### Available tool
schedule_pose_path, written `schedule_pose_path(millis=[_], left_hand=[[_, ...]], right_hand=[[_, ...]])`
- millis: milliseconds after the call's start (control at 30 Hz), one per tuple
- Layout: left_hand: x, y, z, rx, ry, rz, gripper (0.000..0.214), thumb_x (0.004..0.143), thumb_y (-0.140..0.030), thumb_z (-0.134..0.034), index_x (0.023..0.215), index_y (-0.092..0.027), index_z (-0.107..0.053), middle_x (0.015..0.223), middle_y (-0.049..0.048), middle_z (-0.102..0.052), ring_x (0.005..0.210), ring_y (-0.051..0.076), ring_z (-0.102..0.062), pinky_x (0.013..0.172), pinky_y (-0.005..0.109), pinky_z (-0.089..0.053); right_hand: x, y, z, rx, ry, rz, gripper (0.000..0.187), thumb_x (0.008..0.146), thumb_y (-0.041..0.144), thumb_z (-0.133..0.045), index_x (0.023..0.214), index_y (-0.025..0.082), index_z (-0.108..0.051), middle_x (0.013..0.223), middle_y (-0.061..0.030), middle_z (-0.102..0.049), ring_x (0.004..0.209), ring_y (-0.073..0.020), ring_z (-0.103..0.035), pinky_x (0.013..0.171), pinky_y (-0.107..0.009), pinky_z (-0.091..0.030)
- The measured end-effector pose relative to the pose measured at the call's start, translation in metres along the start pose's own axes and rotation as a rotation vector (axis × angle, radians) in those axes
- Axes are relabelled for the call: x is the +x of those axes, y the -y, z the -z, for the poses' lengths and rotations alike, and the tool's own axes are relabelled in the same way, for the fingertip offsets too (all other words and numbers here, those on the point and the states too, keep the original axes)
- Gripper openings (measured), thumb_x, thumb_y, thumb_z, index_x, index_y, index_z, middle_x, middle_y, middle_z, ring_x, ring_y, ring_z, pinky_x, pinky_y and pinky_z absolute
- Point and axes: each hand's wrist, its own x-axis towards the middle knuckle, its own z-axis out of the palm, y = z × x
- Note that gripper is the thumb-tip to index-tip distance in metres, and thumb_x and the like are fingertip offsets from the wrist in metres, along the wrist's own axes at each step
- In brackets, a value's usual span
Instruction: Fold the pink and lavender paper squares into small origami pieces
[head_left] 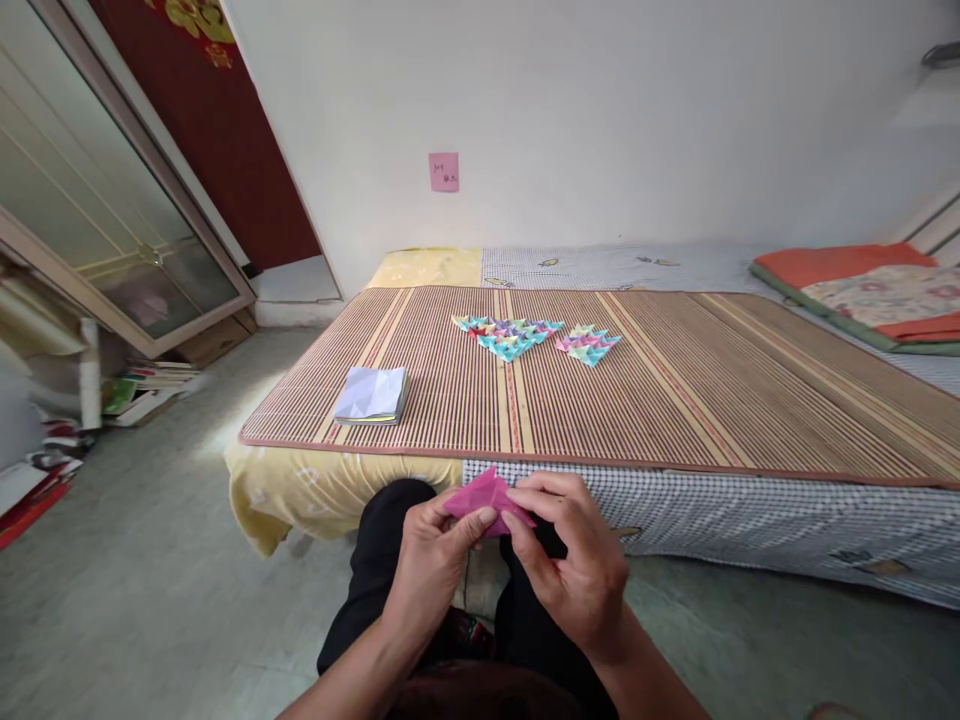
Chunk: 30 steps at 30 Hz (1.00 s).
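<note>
A folded piece of pink paper (481, 496) is pinched between both hands over my lap, just in front of the bed's edge. My left hand (435, 560) grips its left side with thumb and fingers closed. My right hand (574, 560) pinches its right side. On the bamboo mat (675, 390) lie two triangular clusters of small folded paper pieces: a larger one (508, 335) and a smaller one (589, 343). A stack of paper sheets (372, 395) rests on the mat's left part.
The bed (750, 510) has a checked sheet and a yellow sheet (315, 490) at its left corner. A folded orange quilt (870, 290) lies far right. Books (150, 385) are piled on the floor at left beside a glass door. A pink note (444, 172) sticks on the wall.
</note>
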Motion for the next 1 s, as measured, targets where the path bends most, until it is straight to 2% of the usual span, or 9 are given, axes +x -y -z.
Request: schedule_pose_path(millis=[267, 500, 867, 1000], left_hand=[[-0.0016, 0.0012, -0.0002, -0.029, -0.008, 0.015, 0.023, 0.077, -0.037, -0.088, 0.073, -0.016, -0.081, 0.065, -0.0001, -0.065, 0.062, 0.012, -0.046, 0.058, 0.022, -0.042], [-0.0004, 0.0039, 0.0014, -0.027, -0.007, 0.023, 0.029, 0.078, -0.039, -0.087, 0.065, -0.015, -0.076, 0.062, -0.0013, -0.063, 0.062, 0.012, -0.048, 0.061, 0.023, -0.042], [-0.0033, 0.0054, 0.0029, -0.033, -0.011, 0.007, 0.028, 0.079, -0.037, -0.087, 0.066, -0.015, -0.074, 0.060, -0.0022, -0.060, 0.060, 0.012, -0.047, 0.061, 0.023, -0.042], [-0.0039, 0.0055, 0.0042, -0.039, -0.020, -0.010, 0.027, 0.077, -0.036, -0.088, 0.066, -0.016, -0.075, 0.062, -0.0013, -0.063, 0.061, 0.012, -0.047, 0.060, 0.023, -0.042]], right_hand=[[-0.0022, -0.0014, -0.0008, -0.010, -0.007, -0.019, 0.029, 0.095, 0.004, -0.068, 0.120, 0.018, -0.067, 0.108, -0.0083, -0.069, 0.104, -0.0230, -0.067, 0.090, -0.041, -0.059], [-0.0024, 0.0016, 0.0002, 0.060, 0.017, -0.030, 0.026, 0.095, 0.004, -0.067, 0.117, 0.018, -0.067, 0.106, -0.0077, -0.067, 0.101, -0.0213, -0.067, 0.087, -0.038, -0.059], [-0.0056, -0.0003, 0.0012, -0.115, 0.028, 0.114, 0.040, 0.093, 0.001, -0.070, 0.130, 0.015, -0.066, 0.113, -0.0105, -0.068, 0.105, -0.0236, -0.066, 0.090, -0.041, -0.059], [-0.0057, 0.0011, 0.0049, -0.078, 0.013, 0.088, 0.040, 0.096, 0.005, -0.066, 0.134, 0.014, -0.063, 0.116, -0.0122, -0.067, 0.109, -0.0252, -0.065, 0.092, -0.043, -0.059]])
